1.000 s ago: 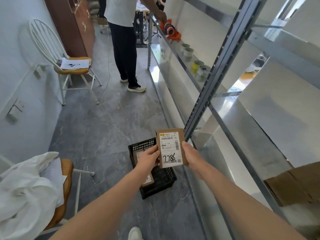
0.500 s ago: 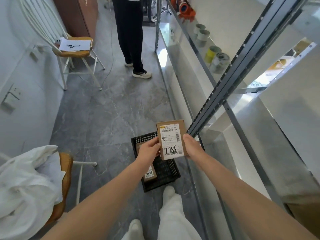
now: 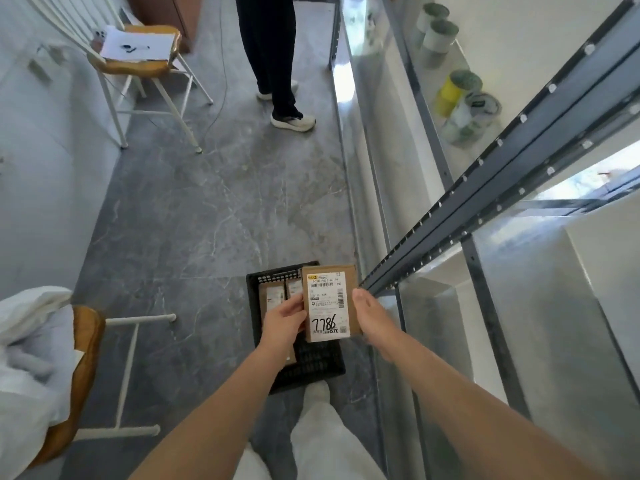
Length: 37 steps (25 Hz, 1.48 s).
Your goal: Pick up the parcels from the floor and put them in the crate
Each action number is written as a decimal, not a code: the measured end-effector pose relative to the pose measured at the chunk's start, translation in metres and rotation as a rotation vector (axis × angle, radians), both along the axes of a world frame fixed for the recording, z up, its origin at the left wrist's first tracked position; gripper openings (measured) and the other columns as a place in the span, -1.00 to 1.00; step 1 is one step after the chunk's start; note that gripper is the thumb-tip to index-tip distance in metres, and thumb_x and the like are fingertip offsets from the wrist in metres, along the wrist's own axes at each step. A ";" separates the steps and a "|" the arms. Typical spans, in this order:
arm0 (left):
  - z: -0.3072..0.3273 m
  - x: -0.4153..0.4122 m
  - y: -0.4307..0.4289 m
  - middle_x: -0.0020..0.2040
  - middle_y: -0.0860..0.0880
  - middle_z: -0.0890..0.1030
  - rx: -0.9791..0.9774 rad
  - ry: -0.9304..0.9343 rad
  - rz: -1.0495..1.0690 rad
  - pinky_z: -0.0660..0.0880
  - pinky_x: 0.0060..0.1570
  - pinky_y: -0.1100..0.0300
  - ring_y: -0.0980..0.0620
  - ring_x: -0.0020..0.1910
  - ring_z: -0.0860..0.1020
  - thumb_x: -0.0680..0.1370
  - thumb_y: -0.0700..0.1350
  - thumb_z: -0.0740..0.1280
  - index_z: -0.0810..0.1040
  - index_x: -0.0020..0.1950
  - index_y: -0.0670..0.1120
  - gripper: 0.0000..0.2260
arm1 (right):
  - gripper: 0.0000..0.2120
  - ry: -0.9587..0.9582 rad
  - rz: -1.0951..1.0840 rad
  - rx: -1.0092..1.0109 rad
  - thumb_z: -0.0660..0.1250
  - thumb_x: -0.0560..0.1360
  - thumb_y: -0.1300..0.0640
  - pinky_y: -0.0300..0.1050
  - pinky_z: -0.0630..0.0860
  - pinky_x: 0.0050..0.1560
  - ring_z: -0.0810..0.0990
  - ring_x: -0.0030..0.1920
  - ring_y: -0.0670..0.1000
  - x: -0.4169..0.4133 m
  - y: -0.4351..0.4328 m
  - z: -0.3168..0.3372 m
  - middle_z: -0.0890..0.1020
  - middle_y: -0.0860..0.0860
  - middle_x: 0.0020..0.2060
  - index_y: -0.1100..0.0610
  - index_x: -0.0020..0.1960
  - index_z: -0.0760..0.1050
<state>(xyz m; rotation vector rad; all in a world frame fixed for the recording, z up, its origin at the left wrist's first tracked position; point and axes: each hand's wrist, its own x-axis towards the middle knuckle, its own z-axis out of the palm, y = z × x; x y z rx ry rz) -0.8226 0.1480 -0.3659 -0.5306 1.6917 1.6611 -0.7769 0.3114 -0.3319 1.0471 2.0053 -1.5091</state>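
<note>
I hold a small brown cardboard parcel (image 3: 329,303) with a white label marked 7786, label up, between both hands. My left hand (image 3: 284,322) grips its left edge and my right hand (image 3: 372,318) grips its right edge. The parcel hovers directly above a black plastic crate (image 3: 254,306) that stands on the grey floor beside the shelving. Two other brown parcels (image 3: 273,297) lie inside the crate, partly hidden by my left hand and the held parcel.
A metal shelving rack (image 3: 450,216) runs along the right, with tape rolls (image 3: 460,98) on a shelf. Another person's legs (image 3: 277,64) stand ahead. A white chair with papers (image 3: 138,53) is at the far left, another chair with white cloth (image 3: 41,358) near left.
My view has tilted down and moved forward, so the crate now lies under the parcel. Both hands keep their hold on the parcel. My own leg has come into view.
</note>
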 end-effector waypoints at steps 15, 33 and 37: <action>-0.274 -0.002 0.001 0.02 0.13 0.71 0.032 -0.313 0.044 0.62 -0.11 0.18 0.10 0.01 0.68 0.55 -0.37 0.21 0.51 0.19 0.24 -0.50 | -0.40 -0.330 0.170 0.143 -0.02 0.65 -0.19 0.20 0.27 0.46 0.19 0.51 0.12 -0.002 -0.020 -0.288 0.09 0.09 0.52 -0.12 0.61 -0.16; -0.604 -0.006 0.024 0.20 -0.03 0.62 -0.238 -0.217 -0.014 0.53 0.15 0.17 0.04 0.10 0.60 0.58 -0.34 0.26 0.51 0.35 -0.07 -0.63 | -0.37 -0.293 0.325 0.247 0.03 0.67 -0.08 0.00 0.32 0.38 0.31 0.43 0.13 -0.021 -0.029 -0.629 0.06 0.09 0.55 0.15 0.62 -0.12; -0.612 -0.012 0.019 0.13 0.01 0.63 -0.267 -0.190 -0.032 0.54 0.10 0.17 0.07 0.04 0.60 0.57 -0.35 0.21 0.54 0.31 -0.04 -0.62 | -0.37 -0.252 0.297 0.240 0.07 0.66 -0.08 -0.03 0.35 0.35 0.33 0.41 0.10 -0.024 -0.034 -0.638 0.11 0.06 0.51 0.10 0.62 -0.07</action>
